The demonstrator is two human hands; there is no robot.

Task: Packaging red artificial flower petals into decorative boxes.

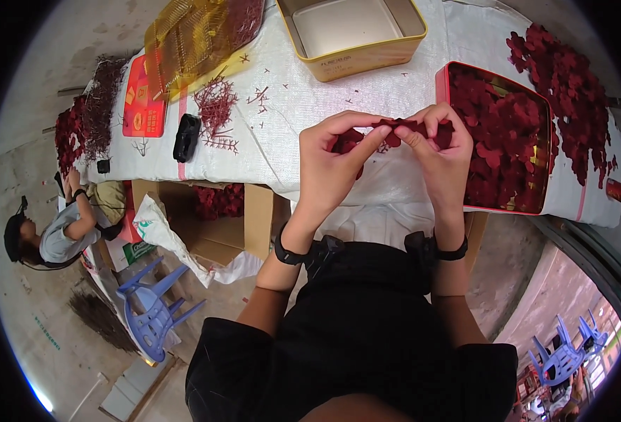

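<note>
Both hands meet above the white-covered table, near its front edge. My left hand (pixel 328 158) is closed, thumb and fingers pinching dark red cloth petals (pixel 395 124). My right hand (pixel 444 155) pinches the other end of those petals, and more red cloth shows within its curled fingers. How the pieces join between the fingertips is too small to tell. Just right of my right hand stands a red-rimmed tin (pixel 440 88) filled with loose dark red petals (pixel 504 141).
Beyond my hands stands a yellow tin (pixel 367 67). A petal heap (pixel 564 84) lies far right. Leftward are thin red stems (pixel 215 109), a black object (pixel 186 137), a red lid (pixel 142 98) and amber plastic trays (pixel 187 42). Below are a carton (pixel 258 218) and blue chair (pixel 149 316); another person (pixel 64 228) works left.
</note>
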